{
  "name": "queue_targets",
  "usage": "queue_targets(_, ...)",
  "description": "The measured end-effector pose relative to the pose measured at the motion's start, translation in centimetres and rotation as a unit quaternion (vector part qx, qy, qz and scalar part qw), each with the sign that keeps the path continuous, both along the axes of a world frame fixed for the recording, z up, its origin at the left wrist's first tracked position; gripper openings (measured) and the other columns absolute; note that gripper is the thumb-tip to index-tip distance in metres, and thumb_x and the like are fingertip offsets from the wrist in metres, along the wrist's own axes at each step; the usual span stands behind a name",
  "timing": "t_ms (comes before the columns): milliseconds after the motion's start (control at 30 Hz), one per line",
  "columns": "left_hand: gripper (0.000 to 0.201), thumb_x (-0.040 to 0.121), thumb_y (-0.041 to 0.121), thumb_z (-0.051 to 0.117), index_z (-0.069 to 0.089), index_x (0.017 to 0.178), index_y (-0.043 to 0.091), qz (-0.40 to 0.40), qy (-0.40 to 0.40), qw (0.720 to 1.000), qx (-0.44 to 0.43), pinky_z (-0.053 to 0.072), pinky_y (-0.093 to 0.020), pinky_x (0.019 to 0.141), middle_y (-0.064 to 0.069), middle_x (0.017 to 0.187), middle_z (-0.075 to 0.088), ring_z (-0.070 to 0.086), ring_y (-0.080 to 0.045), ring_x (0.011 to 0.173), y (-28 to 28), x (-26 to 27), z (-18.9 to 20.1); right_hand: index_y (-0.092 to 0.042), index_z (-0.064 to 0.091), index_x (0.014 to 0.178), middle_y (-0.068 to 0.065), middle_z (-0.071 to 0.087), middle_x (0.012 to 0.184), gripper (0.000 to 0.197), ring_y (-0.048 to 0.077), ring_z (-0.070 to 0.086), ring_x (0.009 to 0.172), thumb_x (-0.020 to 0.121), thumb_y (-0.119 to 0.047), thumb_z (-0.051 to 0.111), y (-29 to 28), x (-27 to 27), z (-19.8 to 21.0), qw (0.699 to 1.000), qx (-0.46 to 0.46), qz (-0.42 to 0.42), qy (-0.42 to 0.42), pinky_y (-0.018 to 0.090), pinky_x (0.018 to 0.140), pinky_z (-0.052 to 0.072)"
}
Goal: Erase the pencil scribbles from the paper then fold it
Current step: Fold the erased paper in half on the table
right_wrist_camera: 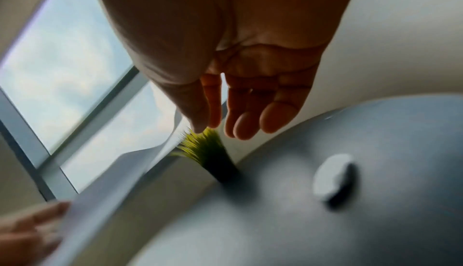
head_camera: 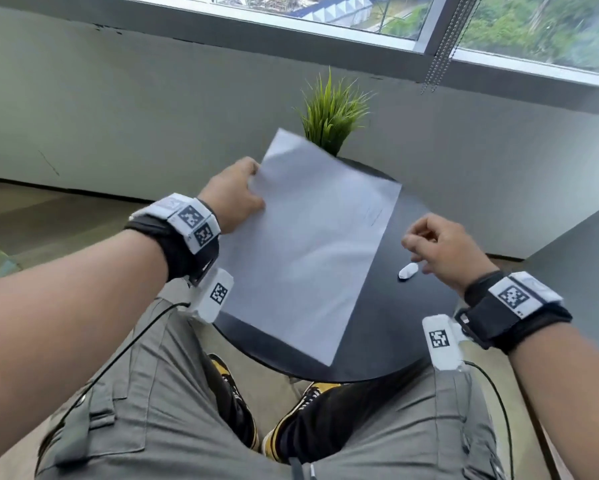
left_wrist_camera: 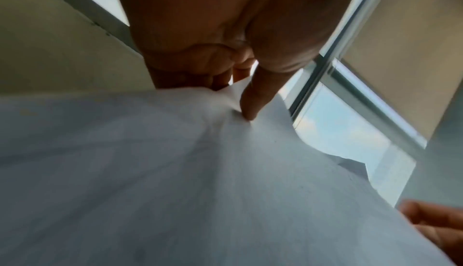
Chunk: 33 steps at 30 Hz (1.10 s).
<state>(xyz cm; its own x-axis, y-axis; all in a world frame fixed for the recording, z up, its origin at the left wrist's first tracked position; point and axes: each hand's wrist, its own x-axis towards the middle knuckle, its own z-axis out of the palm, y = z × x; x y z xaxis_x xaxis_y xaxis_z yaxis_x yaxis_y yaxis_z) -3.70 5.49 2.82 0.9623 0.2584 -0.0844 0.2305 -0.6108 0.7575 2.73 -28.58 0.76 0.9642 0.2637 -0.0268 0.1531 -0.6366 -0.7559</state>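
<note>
A white sheet of paper (head_camera: 308,244) is lifted off the round black table (head_camera: 412,327), tilted, its far corner raised. My left hand (head_camera: 235,195) pinches its left edge; in the left wrist view the thumb (left_wrist_camera: 253,99) presses into the paper (left_wrist_camera: 175,181). Faint pencil marks (head_camera: 374,214) show near the sheet's right edge. A white eraser (head_camera: 408,271) lies on the table to the right of the paper. My right hand (head_camera: 440,251) hovers just above the eraser (right_wrist_camera: 330,175), fingers (right_wrist_camera: 250,119) loosely bent and holding nothing.
A small green grass plant (head_camera: 331,116) stands at the table's far edge, partly behind the paper. A grey wall and a window (head_camera: 360,15) lie beyond. My knees in grey trousers (head_camera: 152,410) are under the table's near edge.
</note>
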Motion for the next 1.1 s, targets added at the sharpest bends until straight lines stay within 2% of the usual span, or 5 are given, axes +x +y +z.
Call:
queue_targets(100, 0.055, 0.091, 0.008, 0.063, 0.046, 0.143, 0.016, -0.045, 0.108, 0.981, 0.153, 0.044, -0.033, 0.088, -0.016, 0.130, 0.059, 0.058, -0.036, 0.113, -0.5, 0.8, -2.8, -0.026, 0.065, 0.102, 0.003, 0.060, 0.104, 0.014, 0.023, 0.060, 0.095, 0.088, -0.023, 0.066, -2.4, 0.5, -3.4, 0.973, -0.229, 0.028, 0.004, 0.030, 0.078, 0.048)
queue_targets(200, 0.066, 0.093, 0.008, 0.055, 0.034, 0.151, 0.028, -0.069, 0.170, 0.953, 0.243, 0.042, -0.036, 0.089, -0.012, 0.141, 0.051, 0.051, -0.036, 0.125, -0.8, 1.0, -5.0, -0.030, 0.059, 0.122, 0.004, 0.049, 0.119, 0.035, 0.029, 0.054, 0.112, 0.088, -0.025, 0.063, -3.6, 0.1, -6.1, 0.943, -0.327, 0.058, 0.018, 0.039, 0.100, 0.042)
queue_targets(533, 0.071, 0.084, 0.069, 0.062, 0.038, 0.147, 0.047, -0.268, 0.125, 0.888, 0.352, 0.047, -0.042, 0.096, 0.001, 0.144, 0.036, 0.037, -0.025, 0.131, -8.1, -2.7, -7.6, -0.024, 0.053, 0.099, 0.003, 0.051, 0.105, 0.010, 0.033, 0.055, 0.094, 0.092, -0.030, 0.059, -2.6, 1.9, -6.8, 0.928, -0.357, 0.090, -0.057, 0.038, 0.081, 0.045)
queue_targets(867, 0.058, 0.089, 0.044, 0.066, 0.046, 0.143, 0.040, -0.386, 0.100, 0.851, 0.343, 0.039, -0.044, 0.111, 0.007, 0.164, 0.022, 0.029, -0.024, 0.145, -7.0, -2.6, -7.2, -0.021, 0.059, 0.114, 0.004, 0.061, 0.108, 0.028, 0.025, 0.056, 0.105, 0.093, -0.040, 0.058, 1.7, 0.0, -5.1, 0.952, -0.283, 0.113, -0.009, 0.031, 0.088, 0.042)
queue_targets(1100, 0.094, 0.079, 0.071, 0.068, 0.018, 0.156, 0.052, -0.381, 0.153, 0.822, 0.395, 0.036, -0.050, 0.114, 0.007, 0.169, 0.007, 0.013, -0.024, 0.152, -6.8, -1.1, -7.3, -0.022, 0.059, 0.115, 0.001, 0.050, 0.102, 0.026, 0.018, 0.046, 0.095, 0.097, -0.039, 0.052, 7.4, -3.0, -4.4, 0.925, -0.287, 0.243, -0.052, 0.033, 0.088, 0.041)
